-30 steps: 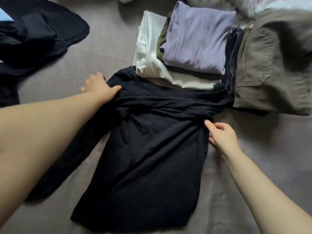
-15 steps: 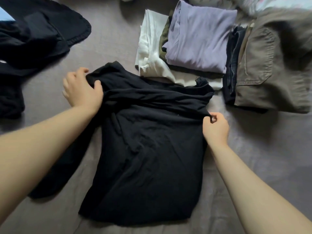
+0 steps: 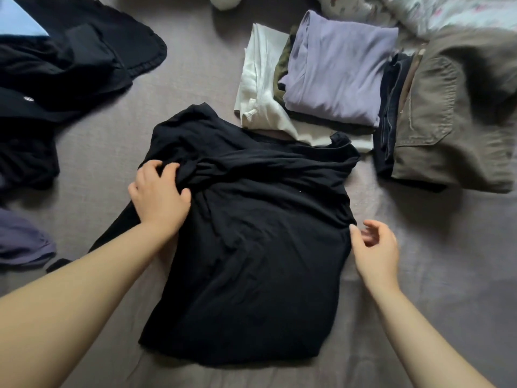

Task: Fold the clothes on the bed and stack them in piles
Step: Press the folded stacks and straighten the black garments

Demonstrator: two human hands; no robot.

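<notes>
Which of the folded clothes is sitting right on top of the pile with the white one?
The lilac top. It lies highest on that pile, over an olive piece and the white garment. The khaki trousers sit on a separate pile beside it.

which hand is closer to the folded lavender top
Right. The right hand lies at the black shirt's right edge, below the lavender top. The left hand grips bunched fabric on the shirt's far left side.

Two hands are seen: a left hand [image 3: 161, 197] and a right hand [image 3: 377, 249]. One black top [image 3: 251, 247] is spread on the bed [image 3: 419, 275]. Two folded piles are counted: a pile topped in lilac [image 3: 335, 74] and a pile topped in khaki [image 3: 447, 116]. One unfolded dark heap [image 3: 61, 74] is counted.
</notes>
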